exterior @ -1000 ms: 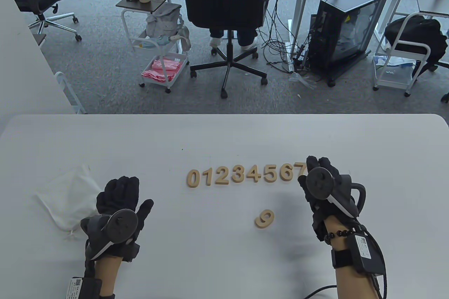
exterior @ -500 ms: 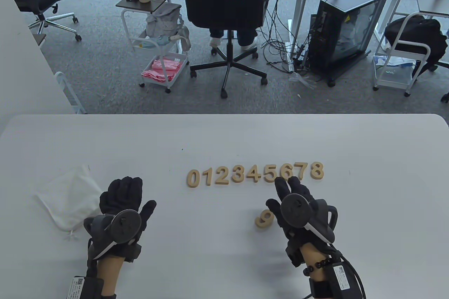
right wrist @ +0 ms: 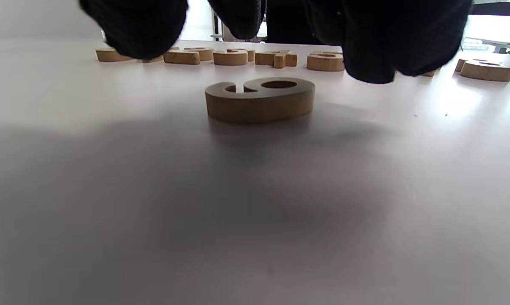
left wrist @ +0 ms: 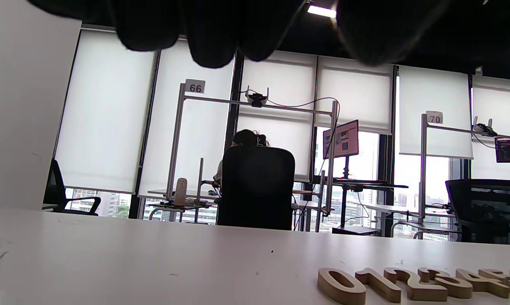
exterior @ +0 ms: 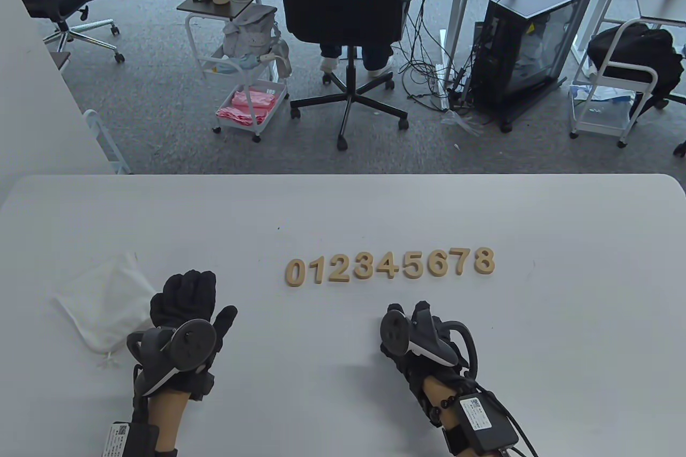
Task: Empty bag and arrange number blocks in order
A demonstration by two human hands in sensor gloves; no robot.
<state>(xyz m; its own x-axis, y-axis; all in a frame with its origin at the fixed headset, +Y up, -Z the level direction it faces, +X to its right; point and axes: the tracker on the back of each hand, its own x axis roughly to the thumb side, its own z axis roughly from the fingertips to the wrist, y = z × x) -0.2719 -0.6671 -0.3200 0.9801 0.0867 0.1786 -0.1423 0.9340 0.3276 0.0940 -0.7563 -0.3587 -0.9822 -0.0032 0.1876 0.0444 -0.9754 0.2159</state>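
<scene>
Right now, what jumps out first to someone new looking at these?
The row of wooden numbers, 0 to 8 in order, at the table's middle. Nearer the person, the right hand hangs over the lone 9, fingertips above it without touching. The left hand lies beside the white bag at the left.

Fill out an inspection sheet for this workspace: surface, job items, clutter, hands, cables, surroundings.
Surface: white table, small dark specks.
Job's things: number blocks 0 to 8 in a row; 9 block lies flat, apart, nearer the person; white bag flat at left.
Clutter: nothing seen.
Hands: left hand rests beside the bag; right hand over the 9 block, fingers above it, not touching.
Cables: glove lead at right wrist; floor cables.
Surroundings: office chair, PC tower, carts.
</scene>
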